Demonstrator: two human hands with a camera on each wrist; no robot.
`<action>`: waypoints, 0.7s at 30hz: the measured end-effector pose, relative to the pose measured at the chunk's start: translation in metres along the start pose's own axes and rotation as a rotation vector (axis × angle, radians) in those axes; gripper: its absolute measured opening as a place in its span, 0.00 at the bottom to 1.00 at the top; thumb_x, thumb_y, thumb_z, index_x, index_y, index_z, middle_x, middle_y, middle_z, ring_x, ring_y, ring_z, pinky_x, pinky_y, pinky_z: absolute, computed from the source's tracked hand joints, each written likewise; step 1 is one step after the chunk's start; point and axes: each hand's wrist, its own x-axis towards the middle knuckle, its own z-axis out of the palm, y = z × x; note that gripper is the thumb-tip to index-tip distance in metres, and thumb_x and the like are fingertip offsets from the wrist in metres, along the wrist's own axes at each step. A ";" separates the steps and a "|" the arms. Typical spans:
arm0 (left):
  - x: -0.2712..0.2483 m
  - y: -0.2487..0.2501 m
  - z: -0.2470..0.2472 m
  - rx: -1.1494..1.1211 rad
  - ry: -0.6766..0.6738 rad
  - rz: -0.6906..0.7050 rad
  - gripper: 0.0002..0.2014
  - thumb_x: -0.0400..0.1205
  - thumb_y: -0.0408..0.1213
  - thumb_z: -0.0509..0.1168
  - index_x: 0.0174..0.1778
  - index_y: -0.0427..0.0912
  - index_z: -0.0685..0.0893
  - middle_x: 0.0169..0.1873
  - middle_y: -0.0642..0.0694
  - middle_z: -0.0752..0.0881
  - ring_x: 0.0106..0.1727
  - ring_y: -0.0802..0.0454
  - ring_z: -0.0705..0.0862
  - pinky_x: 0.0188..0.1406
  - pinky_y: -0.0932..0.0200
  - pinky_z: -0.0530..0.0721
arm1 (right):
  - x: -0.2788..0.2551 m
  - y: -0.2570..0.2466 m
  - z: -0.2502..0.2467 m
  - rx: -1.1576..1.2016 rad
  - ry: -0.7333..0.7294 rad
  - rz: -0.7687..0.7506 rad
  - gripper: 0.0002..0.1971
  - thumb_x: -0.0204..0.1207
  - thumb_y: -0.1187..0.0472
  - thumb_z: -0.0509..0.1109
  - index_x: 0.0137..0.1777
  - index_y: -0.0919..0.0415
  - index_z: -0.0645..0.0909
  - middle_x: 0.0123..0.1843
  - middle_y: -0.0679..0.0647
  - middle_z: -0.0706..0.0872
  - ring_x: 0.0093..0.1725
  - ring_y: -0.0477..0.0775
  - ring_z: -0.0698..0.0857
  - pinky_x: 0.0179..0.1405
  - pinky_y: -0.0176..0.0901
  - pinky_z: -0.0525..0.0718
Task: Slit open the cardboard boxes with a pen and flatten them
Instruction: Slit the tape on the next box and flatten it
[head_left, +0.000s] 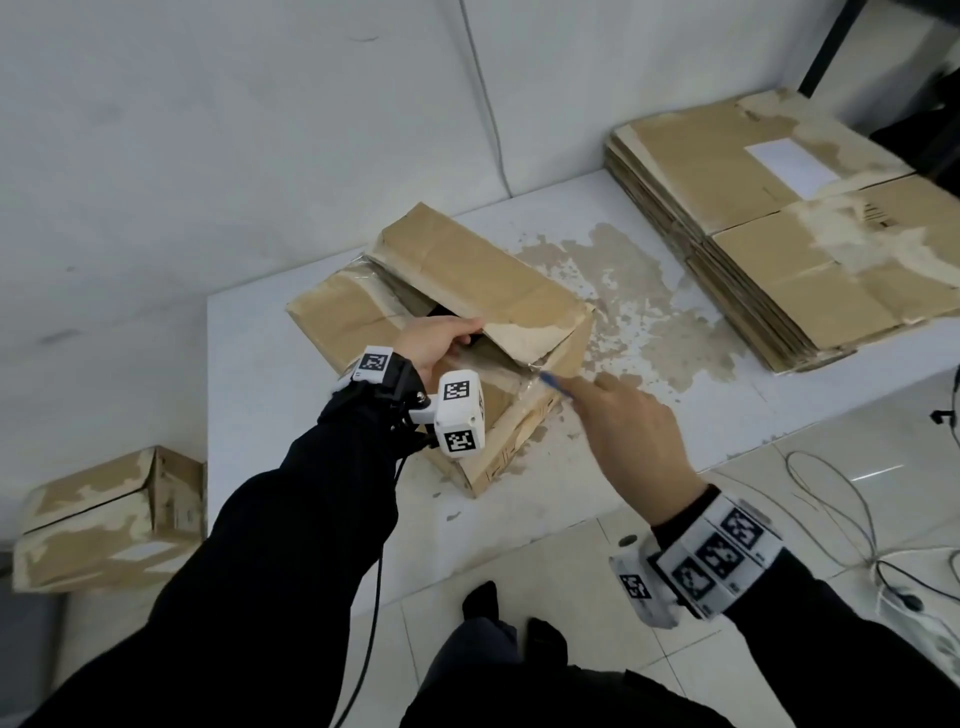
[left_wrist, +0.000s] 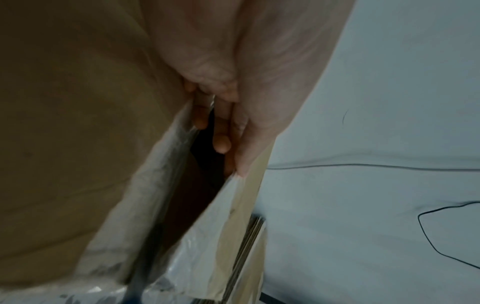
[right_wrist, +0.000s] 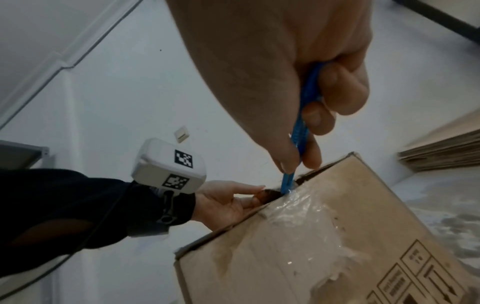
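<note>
The right hand (right_wrist: 298, 98) pinches a thin blue pen (right_wrist: 298, 131), its tip poking the shiny tape just below the fingertips. The left hand (head_left: 436, 345) curls fingers under a flap of the brown cardboard box (head_left: 467, 291), probably to pull the slit wide.

White table (head_left: 675, 431), surface worn: cardboard box (head_left: 467, 270) near its left end; flattened cardboard stack (head_left: 779, 234) right of the box.

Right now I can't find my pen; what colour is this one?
Blue; the pen shows best in the right wrist view.
</note>
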 end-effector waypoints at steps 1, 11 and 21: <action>-0.001 0.000 0.000 -0.007 0.000 0.008 0.08 0.79 0.41 0.71 0.36 0.43 0.84 0.33 0.50 0.78 0.31 0.55 0.73 0.28 0.62 0.71 | -0.003 0.009 -0.003 0.021 0.021 0.050 0.19 0.76 0.69 0.69 0.66 0.54 0.80 0.31 0.49 0.71 0.20 0.45 0.64 0.16 0.33 0.54; -0.008 0.005 0.017 0.389 0.118 0.242 0.17 0.76 0.39 0.74 0.30 0.45 0.71 0.31 0.49 0.77 0.33 0.53 0.74 0.33 0.61 0.70 | 0.002 0.063 -0.047 0.665 -0.064 0.108 0.16 0.85 0.59 0.58 0.39 0.55 0.84 0.25 0.49 0.82 0.21 0.44 0.71 0.23 0.38 0.69; -0.021 0.042 -0.060 1.208 -0.223 0.195 0.06 0.79 0.33 0.69 0.51 0.39 0.82 0.46 0.43 0.86 0.45 0.50 0.81 0.48 0.59 0.78 | 0.067 0.047 -0.011 0.771 0.075 0.238 0.14 0.87 0.57 0.52 0.45 0.56 0.77 0.43 0.61 0.80 0.53 0.60 0.80 0.47 0.52 0.73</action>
